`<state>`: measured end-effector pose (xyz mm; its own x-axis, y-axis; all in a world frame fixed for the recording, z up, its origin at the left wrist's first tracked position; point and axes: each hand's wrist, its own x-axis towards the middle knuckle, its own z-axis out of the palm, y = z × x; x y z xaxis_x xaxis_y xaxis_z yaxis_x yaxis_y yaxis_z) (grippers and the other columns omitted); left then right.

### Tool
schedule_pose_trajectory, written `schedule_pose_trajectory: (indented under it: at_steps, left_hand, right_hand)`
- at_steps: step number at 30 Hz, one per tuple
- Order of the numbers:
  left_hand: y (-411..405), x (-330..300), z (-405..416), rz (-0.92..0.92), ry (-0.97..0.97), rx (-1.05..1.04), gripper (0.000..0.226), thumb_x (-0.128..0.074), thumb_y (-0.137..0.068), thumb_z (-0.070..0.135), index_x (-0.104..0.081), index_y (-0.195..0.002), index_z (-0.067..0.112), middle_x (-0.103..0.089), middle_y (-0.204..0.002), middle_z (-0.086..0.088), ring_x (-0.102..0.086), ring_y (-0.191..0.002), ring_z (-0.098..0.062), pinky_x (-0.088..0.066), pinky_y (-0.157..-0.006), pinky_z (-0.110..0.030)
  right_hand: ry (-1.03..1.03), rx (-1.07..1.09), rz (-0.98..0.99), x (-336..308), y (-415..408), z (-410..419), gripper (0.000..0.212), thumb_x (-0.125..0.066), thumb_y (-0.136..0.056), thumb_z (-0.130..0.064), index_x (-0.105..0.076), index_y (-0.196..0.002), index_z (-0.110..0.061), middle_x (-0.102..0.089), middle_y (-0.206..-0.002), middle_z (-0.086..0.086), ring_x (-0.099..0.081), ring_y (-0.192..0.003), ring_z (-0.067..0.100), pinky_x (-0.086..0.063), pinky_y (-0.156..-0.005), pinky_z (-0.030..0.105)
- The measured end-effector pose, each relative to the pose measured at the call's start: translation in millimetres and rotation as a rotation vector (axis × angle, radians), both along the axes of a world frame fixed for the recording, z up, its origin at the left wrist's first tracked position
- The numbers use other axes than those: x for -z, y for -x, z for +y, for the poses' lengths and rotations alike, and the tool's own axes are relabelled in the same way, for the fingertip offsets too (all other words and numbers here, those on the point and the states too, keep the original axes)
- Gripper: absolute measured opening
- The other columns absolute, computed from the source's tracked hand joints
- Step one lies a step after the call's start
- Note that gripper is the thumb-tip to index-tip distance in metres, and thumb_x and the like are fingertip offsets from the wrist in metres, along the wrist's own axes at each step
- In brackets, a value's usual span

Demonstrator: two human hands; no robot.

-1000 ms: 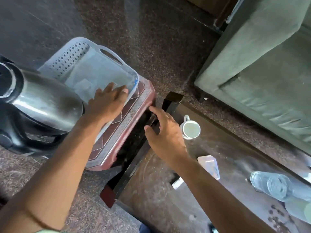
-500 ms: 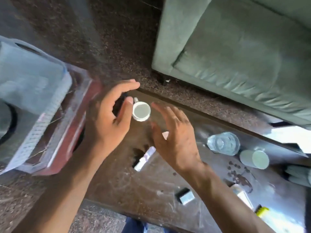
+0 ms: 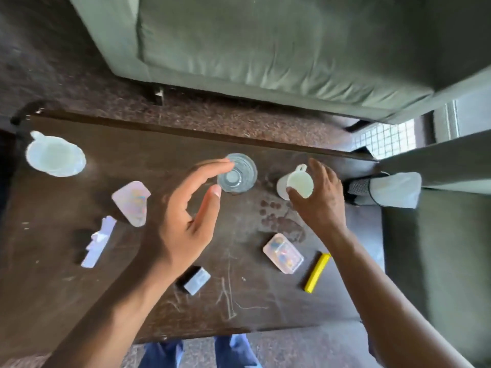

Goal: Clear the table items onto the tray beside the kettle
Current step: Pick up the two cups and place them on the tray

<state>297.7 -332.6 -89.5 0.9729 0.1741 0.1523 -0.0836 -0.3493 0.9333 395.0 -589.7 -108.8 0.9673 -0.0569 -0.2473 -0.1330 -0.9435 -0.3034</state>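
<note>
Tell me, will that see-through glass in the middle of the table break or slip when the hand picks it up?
The clear glass looks like thin, smooth glass, so it probably could break if dropped and may feel slippery. It stands upright on the table, so it likely won't roll unless knocked over. The left hand is open beside it, not yet gripping.

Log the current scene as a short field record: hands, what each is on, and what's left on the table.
left hand: open, fingers spread, reaching at the clear glass, not yet gripping
right hand: wrapped around the small white cup
table: dark, scratched, with a stain of spots near the cup
large white cup: far left, untouched
other items: two clear plastic packs, yellow stick, small grey box, white strip
tray and kettle: not in view
</note>
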Motion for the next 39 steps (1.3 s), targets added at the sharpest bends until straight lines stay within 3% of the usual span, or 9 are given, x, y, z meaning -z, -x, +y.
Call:
schedule_pose_trajectory:
  at_steps: [4, 7, 13, 21, 26, 29, 33, 36, 39]
  left_hand:
    - [-10, 8, -39, 0.034, 0.034, 0.039, 0.039, -0.060, -0.106, 0.009, -0.070, -0.140, 0.026, -0.070, -0.143, 0.017, -0.066, -0.138, -0.004, -0.051, -0.118, -0.030]
    - [-16, 14, -58, 0.015, 0.009, 0.077, 0.048, -0.064, -0.104, 0.008, -0.065, -0.144, 0.035, -0.067, -0.145, 0.025, -0.065, -0.137, 0.001, -0.048, -0.117, -0.020]
    - [-21, 30, -80, 0.028, -0.022, 0.136, 0.050, -0.066, -0.104, 0.016, -0.064, -0.152, 0.027, -0.065, -0.154, 0.020, -0.062, -0.143, -0.004, -0.049, -0.119, -0.027]
    - [-33, 20, -87, 0.037, 0.023, 0.188, 0.065, -0.069, -0.101, 0.015, -0.052, -0.163, 0.016, -0.053, -0.169, 0.010, -0.048, -0.159, -0.011, -0.048, -0.125, -0.047]
    - [-35, -2, -74, -0.018, 0.024, 0.120, 0.082, -0.082, -0.093, 0.010, -0.044, -0.166, 0.003, -0.048, -0.173, -0.004, -0.044, -0.162, -0.017, -0.046, -0.127, -0.052]
    - [-36, -3, -56, -0.043, 0.052, 0.070, 0.089, -0.086, -0.091, 0.009, -0.040, -0.167, 0.000, -0.047, -0.173, -0.006, -0.046, -0.161, -0.019, -0.044, -0.129, -0.049]
    - [-24, 4, -24, -0.072, 0.132, -0.023, 0.092, -0.091, -0.090, 0.024, -0.042, -0.165, 0.004, -0.056, -0.166, -0.004, -0.056, -0.153, -0.018, -0.051, -0.122, -0.043]
    - [-9, 3, 3, -0.028, 0.263, -0.183, 0.080, -0.086, -0.093, 0.046, -0.051, -0.159, 0.017, -0.063, -0.156, 0.018, -0.063, -0.143, -0.007, -0.054, -0.113, -0.026]
    - [8, 3, 40, -0.099, 0.139, -0.276, 0.070, -0.084, -0.092, 0.056, -0.058, -0.149, 0.025, -0.067, -0.141, 0.025, -0.070, -0.128, -0.006, -0.054, -0.103, -0.019]
  right_hand:
    - [-0.045, -0.059, 0.090, 32, -1, -25, 0.090, -0.086, -0.082, -0.029, -0.042, -0.159, -0.018, -0.051, -0.158, 0.010, -0.045, -0.146, 0.031, -0.036, -0.121, 0.041]
    - [-0.068, -0.063, 0.077, 49, -5, -32, 0.091, -0.085, -0.081, -0.030, -0.041, -0.159, -0.021, -0.053, -0.157, 0.007, -0.049, -0.143, 0.027, -0.041, -0.116, 0.038]
    - [-0.124, -0.050, 0.025, 53, -10, -31, 0.083, -0.086, -0.079, -0.027, -0.051, -0.154, -0.021, -0.059, -0.153, 0.007, -0.057, -0.137, 0.028, -0.044, -0.111, 0.036]
    - [-0.234, -0.072, -0.212, -30, -13, -21, 0.080, -0.089, -0.074, -0.028, -0.059, -0.147, -0.022, -0.069, -0.140, 0.002, -0.065, -0.124, 0.023, -0.044, -0.103, 0.027]
    - [-0.400, -0.187, -0.269, -89, -7, 11, 0.075, -0.088, -0.075, -0.031, -0.060, -0.144, -0.021, -0.070, -0.136, -0.006, -0.069, -0.119, 0.017, -0.058, -0.099, 0.043]
    - [-0.432, -0.294, -0.248, -105, 0, 42, 0.077, -0.089, -0.073, -0.035, -0.061, -0.144, -0.023, -0.071, -0.135, -0.007, -0.070, -0.116, 0.015, -0.060, -0.095, 0.042]
    - [-0.398, -0.443, -0.241, -110, 13, 93, 0.077, -0.089, -0.072, -0.035, -0.063, -0.143, -0.021, -0.073, -0.134, -0.003, -0.064, -0.114, 0.009, -0.050, -0.094, 0.021]
    - [-0.396, -0.522, -0.174, -110, 25, 133, 0.077, -0.082, -0.075, -0.045, -0.060, -0.146, -0.025, -0.073, -0.133, -0.003, -0.069, -0.114, 0.015, -0.053, -0.094, 0.028]
    - [-0.379, -0.620, -0.100, -110, 34, 170, 0.079, -0.075, -0.079, -0.054, -0.055, -0.151, -0.028, -0.070, -0.137, -0.005, -0.067, -0.120, 0.018, -0.055, -0.097, 0.036]
